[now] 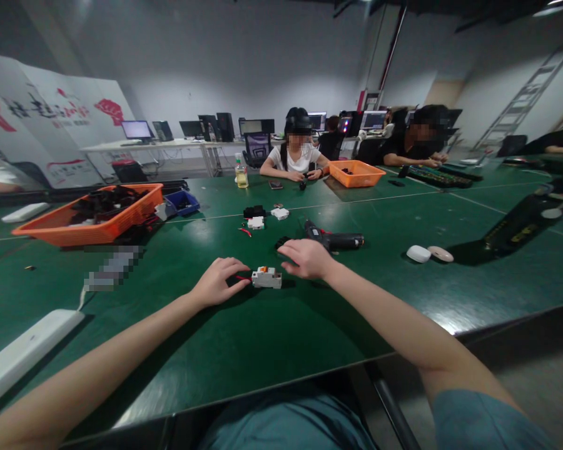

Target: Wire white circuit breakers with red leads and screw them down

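Note:
A white miniature circuit breaker with an orange toggle lies on the green table between my hands. From its left end a short red wire runs into the gap between the thumb and fingers of my left hand. Those fingers are apart and do not visibly pinch the wire. My right hand hovers just right of the breaker, fingers loosely spread and bent, holding nothing I can see. Right behind it lie a black electric screwdriver and a small black object, partly hidden by the fingers.
Other breakers and red wire pieces lie farther back. An orange basket of dark parts and a blue bin stand left, near a white power strip. At right are a white case and a black bottle. Co-workers sit opposite.

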Demonstrator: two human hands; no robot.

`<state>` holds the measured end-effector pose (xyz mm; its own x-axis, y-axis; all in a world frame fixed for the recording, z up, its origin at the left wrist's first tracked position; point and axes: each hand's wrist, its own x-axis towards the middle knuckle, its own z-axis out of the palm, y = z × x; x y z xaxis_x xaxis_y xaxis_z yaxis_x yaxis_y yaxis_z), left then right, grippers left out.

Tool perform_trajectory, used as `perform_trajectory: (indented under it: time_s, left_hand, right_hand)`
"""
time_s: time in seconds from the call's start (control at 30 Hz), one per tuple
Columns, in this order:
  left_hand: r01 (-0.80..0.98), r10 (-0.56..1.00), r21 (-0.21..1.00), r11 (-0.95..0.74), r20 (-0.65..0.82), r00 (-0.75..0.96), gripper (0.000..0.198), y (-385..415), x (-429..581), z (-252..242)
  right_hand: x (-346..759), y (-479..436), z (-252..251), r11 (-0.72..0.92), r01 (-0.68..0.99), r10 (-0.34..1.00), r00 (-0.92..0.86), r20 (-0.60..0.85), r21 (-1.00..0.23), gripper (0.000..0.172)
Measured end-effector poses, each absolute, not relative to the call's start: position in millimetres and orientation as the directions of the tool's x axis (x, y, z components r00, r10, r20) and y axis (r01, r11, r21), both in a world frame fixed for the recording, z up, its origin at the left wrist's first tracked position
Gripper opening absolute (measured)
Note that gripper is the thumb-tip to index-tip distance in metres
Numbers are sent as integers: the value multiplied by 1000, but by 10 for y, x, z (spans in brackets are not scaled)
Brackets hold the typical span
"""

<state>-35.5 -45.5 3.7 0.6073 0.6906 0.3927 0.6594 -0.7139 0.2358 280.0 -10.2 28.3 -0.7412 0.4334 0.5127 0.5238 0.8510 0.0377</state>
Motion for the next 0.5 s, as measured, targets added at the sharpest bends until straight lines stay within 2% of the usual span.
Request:
perform_trajectory:
  time_s: [0.03,0.1,0.17,0.33,0.5]
  left_hand:
    - [670,694,218,-709,387,608,35,-469,-335,34]
    - [699,712,201,-687,378,591,36,-500,-294,28]
    - [726,736,205,-656,384,557,35,-533,-257,22]
    - [754,737,174,-634,432,520,31,-599,-206,9]
    - [772,703,95,-628,496,510,30,-606,-212,3]
  right_hand:
    - [2959,-8,336,787,615,482,-661,575,47,30]
    - [3334,184,391,586,810,595,-432,678,2,32]
    - [3715,345,360,443,897,660,-328,676,2,34]
    - [4204,524,133,302,953,852,-276,444,13,38]
    - [3962,488,137,350,934,876,-354,328,72,42]
